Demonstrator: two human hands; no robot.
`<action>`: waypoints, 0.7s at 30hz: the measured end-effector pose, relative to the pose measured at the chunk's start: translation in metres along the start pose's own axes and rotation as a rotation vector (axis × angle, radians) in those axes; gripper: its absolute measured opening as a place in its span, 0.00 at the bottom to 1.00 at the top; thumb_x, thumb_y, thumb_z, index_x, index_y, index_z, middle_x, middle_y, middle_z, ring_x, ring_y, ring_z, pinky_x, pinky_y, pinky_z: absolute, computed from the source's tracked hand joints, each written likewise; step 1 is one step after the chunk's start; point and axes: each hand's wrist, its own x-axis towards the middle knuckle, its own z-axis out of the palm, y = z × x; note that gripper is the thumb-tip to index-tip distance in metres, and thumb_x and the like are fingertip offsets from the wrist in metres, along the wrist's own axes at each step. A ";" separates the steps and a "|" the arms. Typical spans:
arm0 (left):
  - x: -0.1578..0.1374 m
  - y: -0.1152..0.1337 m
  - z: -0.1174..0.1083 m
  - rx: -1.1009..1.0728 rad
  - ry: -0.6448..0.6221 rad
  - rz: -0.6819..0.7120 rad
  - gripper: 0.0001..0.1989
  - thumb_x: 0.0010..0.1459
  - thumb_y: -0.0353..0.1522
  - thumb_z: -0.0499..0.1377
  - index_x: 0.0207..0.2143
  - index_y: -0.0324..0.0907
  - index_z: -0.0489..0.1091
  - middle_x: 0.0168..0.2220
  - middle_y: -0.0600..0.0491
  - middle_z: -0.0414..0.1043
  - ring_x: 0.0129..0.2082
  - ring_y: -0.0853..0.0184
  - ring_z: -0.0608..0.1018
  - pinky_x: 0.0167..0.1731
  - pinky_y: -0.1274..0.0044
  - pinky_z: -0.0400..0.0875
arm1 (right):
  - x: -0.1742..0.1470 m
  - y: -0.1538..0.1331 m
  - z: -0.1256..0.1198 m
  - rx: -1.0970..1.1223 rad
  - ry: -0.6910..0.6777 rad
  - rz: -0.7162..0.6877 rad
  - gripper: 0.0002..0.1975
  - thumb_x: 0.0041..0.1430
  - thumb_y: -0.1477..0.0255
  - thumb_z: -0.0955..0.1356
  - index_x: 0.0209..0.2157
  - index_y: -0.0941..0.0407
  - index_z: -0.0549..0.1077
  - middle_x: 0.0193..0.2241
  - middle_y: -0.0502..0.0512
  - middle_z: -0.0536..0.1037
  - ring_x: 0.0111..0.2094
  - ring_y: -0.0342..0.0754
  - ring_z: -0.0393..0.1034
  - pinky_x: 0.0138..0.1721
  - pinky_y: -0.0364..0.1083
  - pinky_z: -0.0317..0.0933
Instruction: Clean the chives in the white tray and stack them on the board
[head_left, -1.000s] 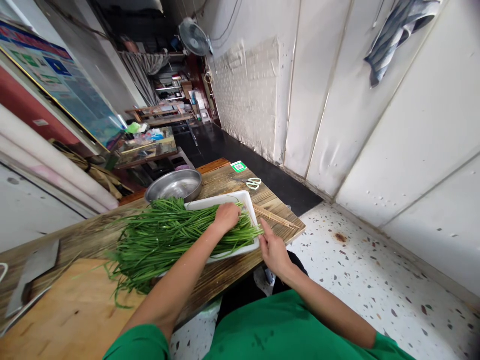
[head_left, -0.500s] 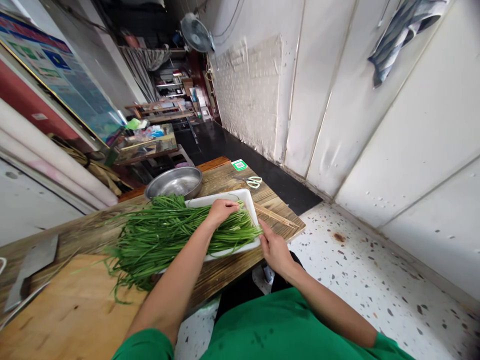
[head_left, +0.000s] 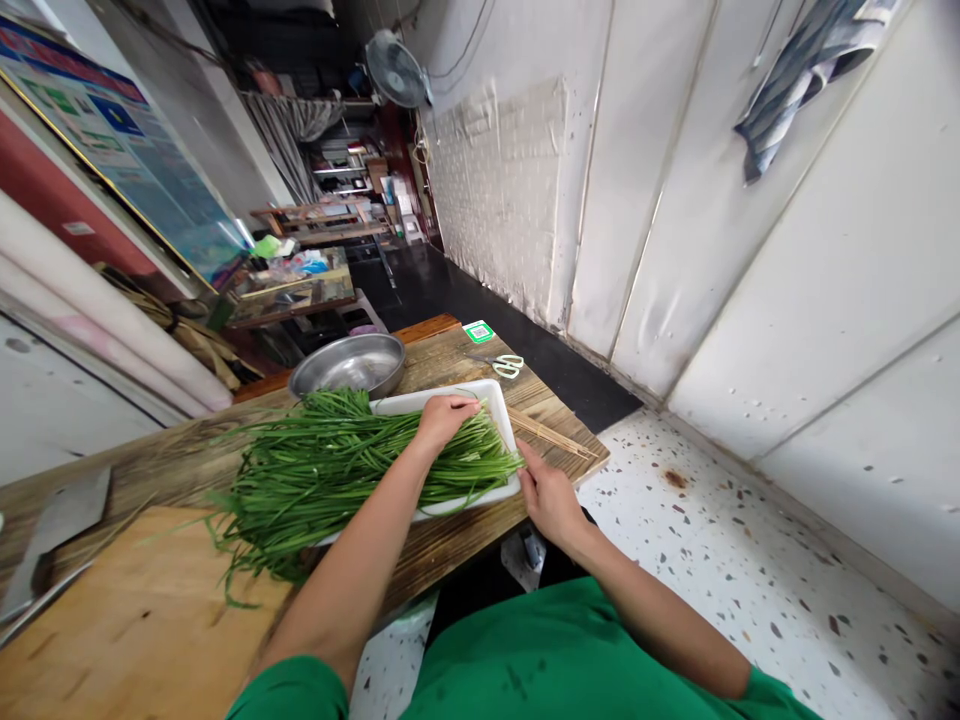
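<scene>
**Green stalks (head_left: pixel 322 475) under your left hand (head_left: pixel 442 422)**

They're slender and glossy, paler at the ends by your fingers, lying in a white tray (head_left: pixel 401 404) and spilling leftward past it. Your left fingertips pinch together; your right hand (head_left: pixel 553 498) curls at the tray's end. I can't tell whether either grips stalks. Just beside your right hand, the table (head_left: pixel 442 555) edge gives way to speckled floor (head_left: pixel 690 550).

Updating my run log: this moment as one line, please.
left hand: on greens; right hand: at stem ends; greens: overhanging white tray; scissors: on table
</scene>
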 end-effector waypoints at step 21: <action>0.000 -0.001 0.004 -0.016 0.024 -0.048 0.15 0.40 0.39 0.61 0.30 0.39 0.76 0.29 0.52 0.76 0.32 0.63 0.75 0.34 0.77 0.66 | 0.000 -0.003 -0.002 -0.017 -0.006 0.022 0.23 0.58 0.75 0.57 0.56 0.61 0.57 0.33 0.60 0.77 0.32 0.49 0.72 0.34 0.44 0.64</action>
